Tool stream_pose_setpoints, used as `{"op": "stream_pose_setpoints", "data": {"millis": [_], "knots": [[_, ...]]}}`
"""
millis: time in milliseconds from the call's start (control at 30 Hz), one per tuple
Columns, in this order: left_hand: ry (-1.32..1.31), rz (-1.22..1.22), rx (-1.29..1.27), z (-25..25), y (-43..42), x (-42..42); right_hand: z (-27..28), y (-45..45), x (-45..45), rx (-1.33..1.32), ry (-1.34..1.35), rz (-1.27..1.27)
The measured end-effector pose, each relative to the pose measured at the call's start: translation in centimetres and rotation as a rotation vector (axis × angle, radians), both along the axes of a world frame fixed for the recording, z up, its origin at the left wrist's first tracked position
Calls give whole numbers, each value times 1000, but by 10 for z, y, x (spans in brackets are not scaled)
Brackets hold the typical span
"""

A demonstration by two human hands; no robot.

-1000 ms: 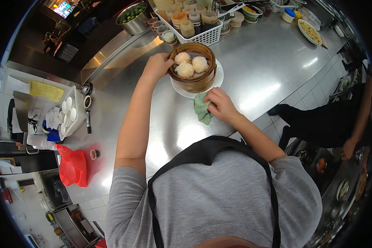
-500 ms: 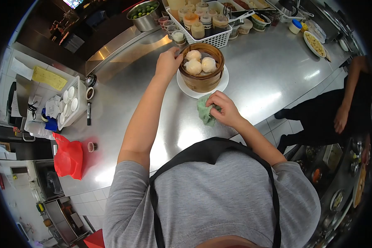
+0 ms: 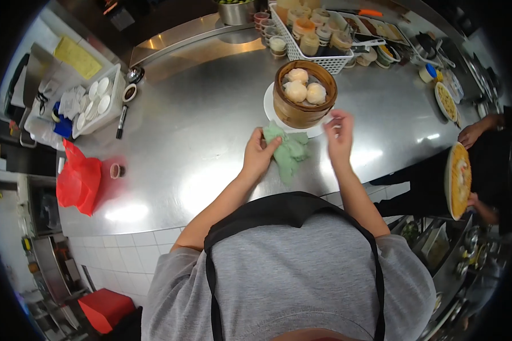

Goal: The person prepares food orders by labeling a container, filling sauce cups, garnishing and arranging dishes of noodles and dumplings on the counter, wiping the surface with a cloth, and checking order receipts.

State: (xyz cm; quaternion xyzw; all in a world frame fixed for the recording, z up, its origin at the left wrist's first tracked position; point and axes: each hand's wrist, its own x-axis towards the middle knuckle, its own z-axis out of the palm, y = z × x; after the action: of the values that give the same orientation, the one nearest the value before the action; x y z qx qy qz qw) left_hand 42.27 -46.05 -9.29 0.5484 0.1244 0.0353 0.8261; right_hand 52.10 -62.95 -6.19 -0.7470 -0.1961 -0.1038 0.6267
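A round bamboo steamer stands on a white plate on the steel counter. Inside it are three pale dumplings. My left hand is closed on a crumpled green cloth, just in front of the plate. The cloth overlaps the plate's near edge from this view. My right hand is by the right side of the plate, slightly blurred, its fingers loosely bent and apart with nothing visible in them.
Behind the steamer stands a white basket of sauce bottles, with small cups beside it. A red bag, marker and white bin are at left. At right, a co-worker's hands hold an oval dish.
My left hand has left the steamer's side and now grips the cloth. My right hand has let go of the cloth and moved right. The co-worker now holds a dish. The view has shifted.
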Motion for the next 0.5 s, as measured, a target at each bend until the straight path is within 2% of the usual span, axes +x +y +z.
{"op": "stream_pose_setpoints", "data": {"millis": [33, 67, 133, 167, 200, 233, 267, 300, 367, 400, 467, 500], "knots": [[-82, 168, 33, -3, 0, 2, 0, -3, 16, 95, 104, -45], [-82, 187, 22, -2, 0, 6, -5, -7, 33, 72, 165, -58], [-230, 319, 533, 2, 2, 22, 16, 0, 44, 120, 348, 5], [-248, 367, 525, -1, 5, 35, 17, 3, 49, 106, 343, 16], [-250, 382, 513, -2, 12, 47, 18, 5, 55, 129, 451, 66], [-261, 506, 511, -3, 20, 59, 18, 6, 59, 152, 559, 113], [-272, 631, 507, -3, 29, 73, 18, 6, 62, 136, 553, 120], [-276, 646, 497, 2, 42, 85, 19, 5, 64, 117, 559, 141], [-337, 696, 702, 7, 68, 102, 22, 5, 63, 79, 568, 165], [-331, 706, 690, 7, 74, 111, 24, 5, 62, 76, 576, 178], [-180, 191, 450, 7, 78, 124, 26, 5, 59, 59, 580, 198], [-244, 168, 436, 5, 70, 124, 26, 5, 57, 61, 594, 196]]}}
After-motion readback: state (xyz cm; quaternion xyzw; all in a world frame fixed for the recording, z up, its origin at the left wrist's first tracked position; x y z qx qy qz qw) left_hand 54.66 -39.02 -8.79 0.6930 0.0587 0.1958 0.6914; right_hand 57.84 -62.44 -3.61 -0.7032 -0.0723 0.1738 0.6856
